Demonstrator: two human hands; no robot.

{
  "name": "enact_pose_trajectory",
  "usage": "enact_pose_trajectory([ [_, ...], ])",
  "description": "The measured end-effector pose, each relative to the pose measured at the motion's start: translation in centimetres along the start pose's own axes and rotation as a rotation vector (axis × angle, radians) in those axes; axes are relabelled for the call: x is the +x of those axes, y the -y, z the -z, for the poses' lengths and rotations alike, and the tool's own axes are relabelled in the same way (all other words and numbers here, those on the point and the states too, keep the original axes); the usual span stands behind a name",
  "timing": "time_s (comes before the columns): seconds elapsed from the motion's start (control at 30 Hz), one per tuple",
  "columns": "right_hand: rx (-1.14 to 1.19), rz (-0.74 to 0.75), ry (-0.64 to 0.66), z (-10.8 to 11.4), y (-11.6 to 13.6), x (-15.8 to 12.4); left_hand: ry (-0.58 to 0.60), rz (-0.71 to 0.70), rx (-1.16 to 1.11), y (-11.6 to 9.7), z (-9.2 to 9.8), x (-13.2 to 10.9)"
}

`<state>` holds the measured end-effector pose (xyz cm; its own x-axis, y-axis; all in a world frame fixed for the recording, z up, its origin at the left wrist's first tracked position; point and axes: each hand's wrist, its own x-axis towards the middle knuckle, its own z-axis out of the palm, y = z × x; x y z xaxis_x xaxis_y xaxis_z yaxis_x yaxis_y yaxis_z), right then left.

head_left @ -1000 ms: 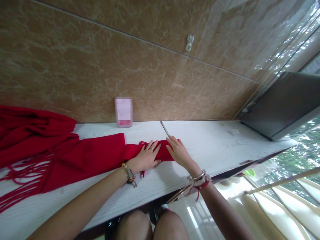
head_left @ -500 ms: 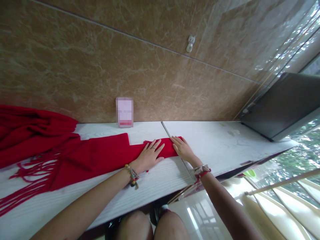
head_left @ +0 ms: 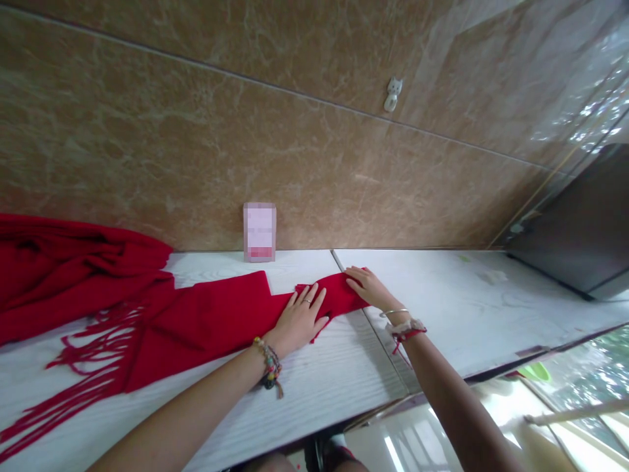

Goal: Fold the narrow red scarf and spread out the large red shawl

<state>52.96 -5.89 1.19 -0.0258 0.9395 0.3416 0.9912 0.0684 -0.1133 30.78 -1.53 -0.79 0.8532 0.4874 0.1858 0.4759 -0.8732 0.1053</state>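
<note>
A red scarf (head_left: 216, 321) lies on the white board, folded into a narrower strip toward the right. My left hand (head_left: 299, 321) rests flat on that strip, fingers spread, wearing a ring and a beaded bracelet. At the strip's right end, my right hand (head_left: 366, 288) has its fingers over the cloth with the thumb out of sight, holding the end. The narrow strip bends slightly between my hands. Fringe (head_left: 103, 347) trails from the scarf at the left, and a few strands show beside my left hand.
Bunched red cloth (head_left: 83, 262) lies at the far left. A small pinkish box (head_left: 259, 233), blurred, stands against the brown tiled wall (head_left: 196, 144). A white cat-shaped hook (head_left: 393, 94) is on the wall. At the right stands a dark grey panel-like object (head_left: 580, 229).
The strip's right part has gone from straight to bent, its end angled slightly upward under my right hand. My left hand stays on the cloth. The view has shifted a little.
</note>
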Motion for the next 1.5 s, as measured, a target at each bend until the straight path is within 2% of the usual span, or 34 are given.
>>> enact_pose_trajectory([
  [0.23, 0.038, 0.124, 0.074, -0.7, 3.0, 1.0, 0.002, 0.023, 0.015, -0.1, -0.1, 0.1],
  [0.4, 0.026, 0.131, 0.072, -1.0, 1.7, 0.3, 0.025, 0.029, 0.0, -0.2, 0.0, 0.3],
  [0.53, -0.015, -0.036, 0.029, -0.4, -0.5, -0.6, 0.042, 0.039, 0.006, -0.3, 0.1, 0.3],
  [0.63, -0.022, -0.137, -0.047, 0.1, -0.6, -1.0, 0.038, 0.034, 0.014, -0.2, 0.2, 0.2],
  [0.73, 0.068, -0.016, -0.06, 0.4, 1.2, -1.0, 0.014, 0.024, 0.029, -0.2, 0.0, 0.2],
  [0.83, 0.127, 0.139, 0.033, 0.2, 3.5, -0.8, 0.009, 0.022, 0.05, -0.1, -0.2, 0.3],
  [0.9, 0.121, 0.173, 0.094, 0.0, 4.1, -0.7, 0.01, 0.022, 0.062, 0.0, -0.3, 0.3],
  [1.0, 0.074, 0.1, 0.119, -0.2, 2.8, -0.7, 0.013, 0.02, 0.074, 0.0, -0.4, 0.4],
  [1.17, -0.04, -0.192, 0.11, -0.1, -1.4, -1.3, 0.002, 0.018, 0.085, -0.1, -0.6, 0.4],
  [1.3, -0.069, -0.373, 0.103, 0.4, -2.7, -1.6, -0.008, 0.018, 0.087, 0.0, -0.6, 0.3],
  [1.4, -0.063, -0.39, -0.011, 0.7, -1.8, -1.3, -0.011, 0.024, 0.073, 0.0, -0.6, 0.3],
  [1.5, -0.038, -0.25, -0.107, 0.6, 0.0, -0.8, -0.018, 0.027, 0.061, 0.0, -0.8, 0.3],
])
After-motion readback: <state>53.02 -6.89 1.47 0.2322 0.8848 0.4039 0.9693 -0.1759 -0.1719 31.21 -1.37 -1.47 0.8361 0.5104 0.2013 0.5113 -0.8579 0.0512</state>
